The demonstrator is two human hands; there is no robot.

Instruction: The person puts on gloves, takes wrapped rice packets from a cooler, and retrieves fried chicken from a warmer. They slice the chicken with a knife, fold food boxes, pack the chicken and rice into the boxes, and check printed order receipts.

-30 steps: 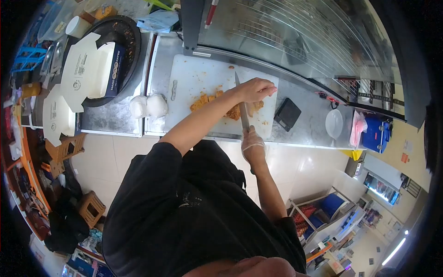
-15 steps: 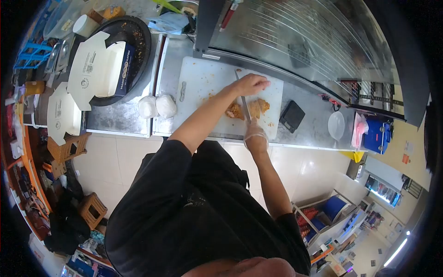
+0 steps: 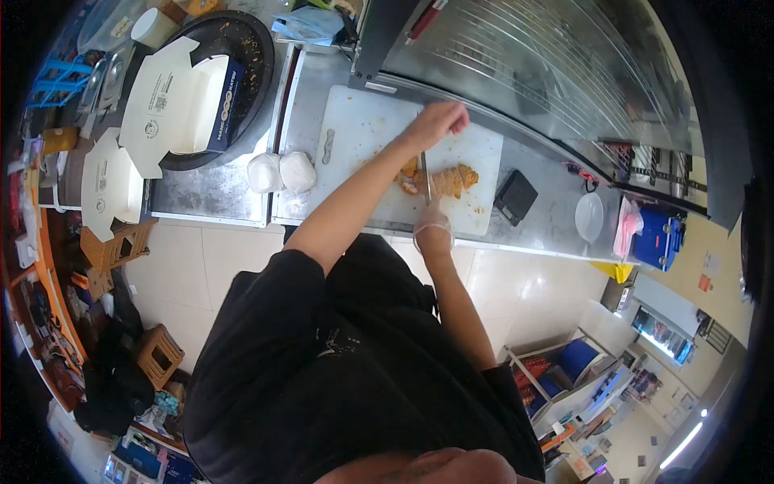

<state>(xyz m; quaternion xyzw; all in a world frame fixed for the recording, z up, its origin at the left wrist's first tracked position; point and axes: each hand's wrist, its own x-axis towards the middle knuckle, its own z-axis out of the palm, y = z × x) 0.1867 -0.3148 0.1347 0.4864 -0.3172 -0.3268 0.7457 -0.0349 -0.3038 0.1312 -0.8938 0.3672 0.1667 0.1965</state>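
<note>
- R hand [image 3: 434, 232] in thin clear plastic glove [image 3: 435, 243]: fingers wrapped round handle end of long straight silver metal knife [image 3: 428, 179]
- L hand [image 3: 435, 125] out past the food, by knife's far end: fingers look curled, can't tell if they touch or press blade
- Golden-brown crusted slab of food [image 3: 455, 180] on white rectangular plastic cutting board [image 3: 371, 105], atop grey metal surface [image 3: 552, 211]; blade crosses food, most of what shows is to R
- For a good cut, I'd say: blade square to food, steady full strokes, L fingers clear of edge, pcs even
- Vs 0.5 s ago: knife straighter across board, tip now hidden by L hand; L hand slightly farther out; more food shows R of blade
</note>
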